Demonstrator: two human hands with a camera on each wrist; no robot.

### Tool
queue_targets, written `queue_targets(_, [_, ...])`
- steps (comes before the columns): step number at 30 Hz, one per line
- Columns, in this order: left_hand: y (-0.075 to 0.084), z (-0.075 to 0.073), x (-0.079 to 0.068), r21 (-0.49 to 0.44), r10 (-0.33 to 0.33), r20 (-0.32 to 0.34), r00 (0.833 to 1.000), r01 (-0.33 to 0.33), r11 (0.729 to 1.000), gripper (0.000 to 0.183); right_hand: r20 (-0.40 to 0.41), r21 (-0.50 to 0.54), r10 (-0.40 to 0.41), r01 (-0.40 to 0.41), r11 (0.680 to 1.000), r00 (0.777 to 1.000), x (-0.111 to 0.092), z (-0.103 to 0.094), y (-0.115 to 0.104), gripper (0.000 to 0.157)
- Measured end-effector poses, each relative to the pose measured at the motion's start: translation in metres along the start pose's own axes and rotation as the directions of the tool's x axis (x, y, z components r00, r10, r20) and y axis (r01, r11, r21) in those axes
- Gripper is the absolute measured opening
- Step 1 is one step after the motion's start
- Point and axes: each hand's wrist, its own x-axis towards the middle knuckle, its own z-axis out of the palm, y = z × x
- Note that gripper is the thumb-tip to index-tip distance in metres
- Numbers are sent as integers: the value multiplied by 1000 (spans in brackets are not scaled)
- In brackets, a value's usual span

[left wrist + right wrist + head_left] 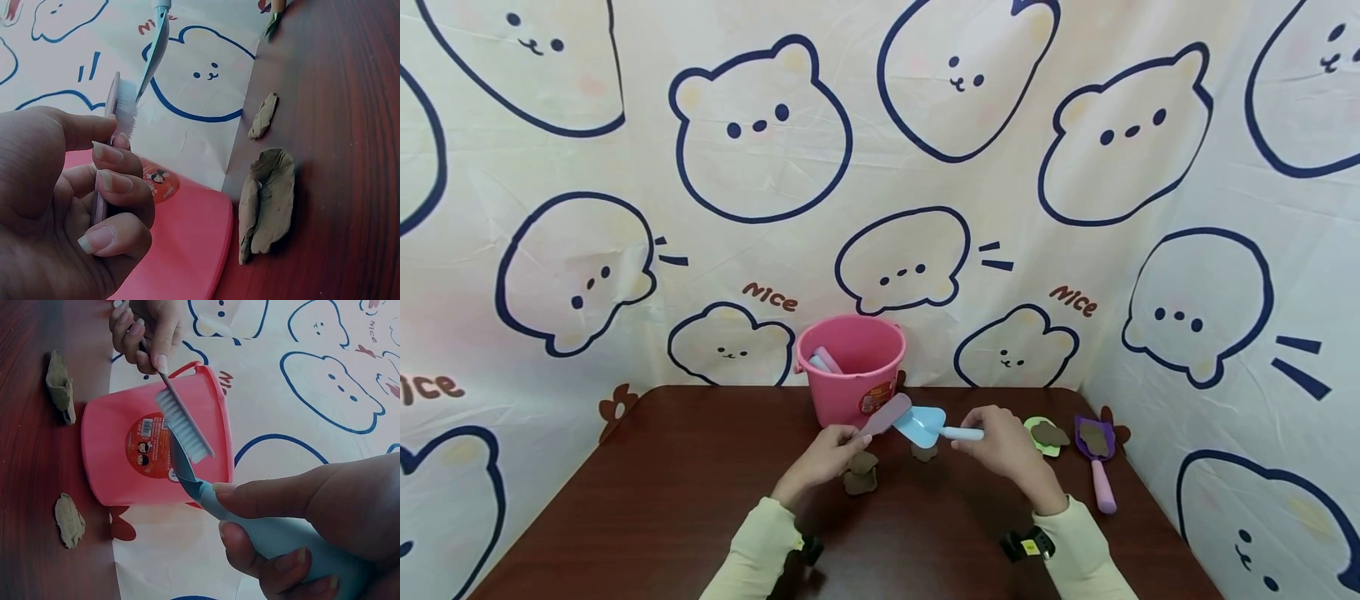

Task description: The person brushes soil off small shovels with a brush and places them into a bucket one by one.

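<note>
While both forearms extend forward and converge above the tabletop (700,508), the left hand (829,454) holds a brush (887,414), its fingers curled round the handle with the thumb pressed against it. The right hand (1000,439) grips a blue shovel (921,426), fingers closed about the handle, thumb extended along it. Brush and shovel are raised before the pink bucket (842,402), bristles at the shovel's blade; a larger clay piece (861,478) and a smaller clay piece (924,453) rest on the tabletop nearby
</note>
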Motion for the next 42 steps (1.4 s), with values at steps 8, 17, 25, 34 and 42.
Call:
queue_targets(8, [-4, -5, 0, -16, -14, -26, 1000, 14, 1000, 31, -5, 15, -2, 2, 1000, 1000, -2, 0, -1, 21])
queue_targets(17, [2, 1, -2, -29, -23, -84, 996, 21, 999, 30, 16, 14, 29, -29, 999, 999, -1, 6, 1, 21])
queue_targets(25, [5, 16, 0, -45, 35, -31, 999, -36, 998, 33, 18, 28, 7, -8, 1000, 1000, 0, 15, 1, 21])
queue_targets(34, [9, 33, 1, -159, -2, 45, 999, 9, 987, 29, 19, 15, -11, 11, 1000, 1000, 1, 25, -1, 21])
queue_targets(42, [13, 39, 0, -171, -38, 61, 997, 48, 984, 28, 27, 2, -25, 25, 1000, 999, 3, 31, -2, 22])
